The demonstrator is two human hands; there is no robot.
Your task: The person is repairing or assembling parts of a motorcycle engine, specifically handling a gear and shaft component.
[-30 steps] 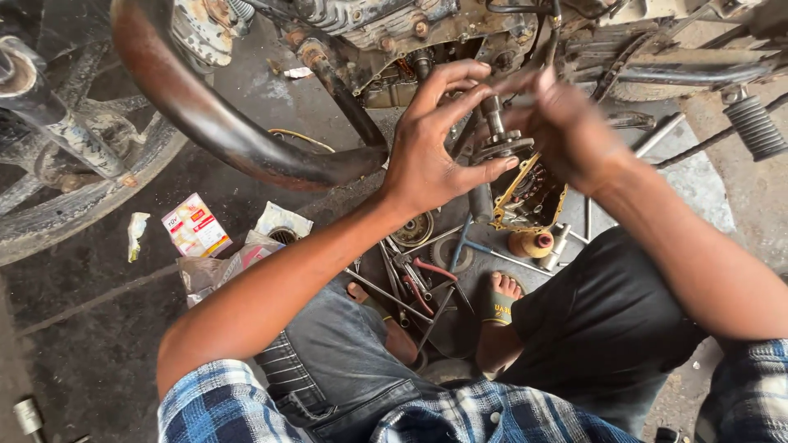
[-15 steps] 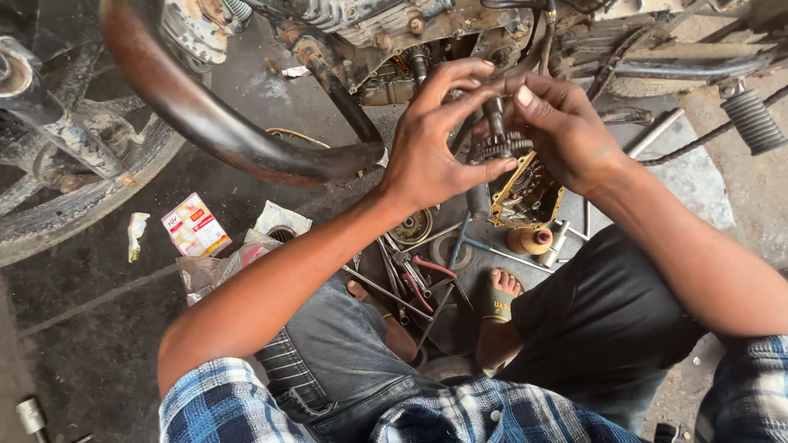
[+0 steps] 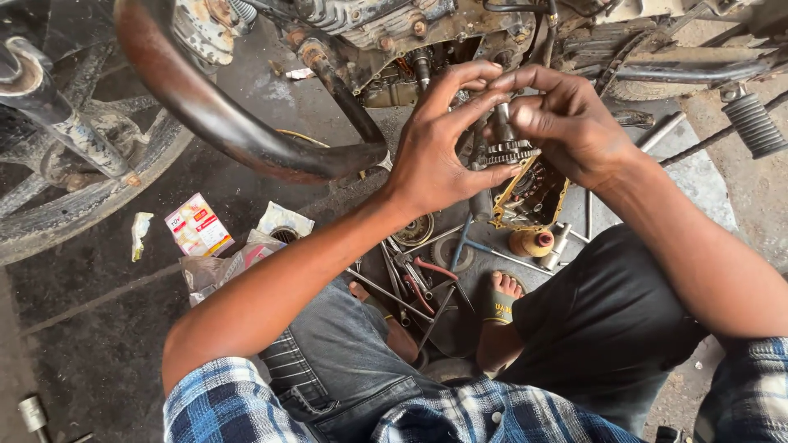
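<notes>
Head view: gear shaft (image 3: 502, 143) held upright just below the open engine case (image 3: 410, 41), pinched from both sides. Left hand (image 3: 435, 156) wrapped around its lower end, fingers curled on the toothed gears; right hand (image 3: 566, 123) clamped on the upper end with fingertips. Below the shaft, spread on the floor: loose wrenches (image 3: 419, 279), a gasket (image 3: 525, 193), a brown bottle (image 3: 532, 242). Likely oily, so could have slipped free; gears might have slid off the shaft into the tools, or teeth pinched a fingertip.
</notes>
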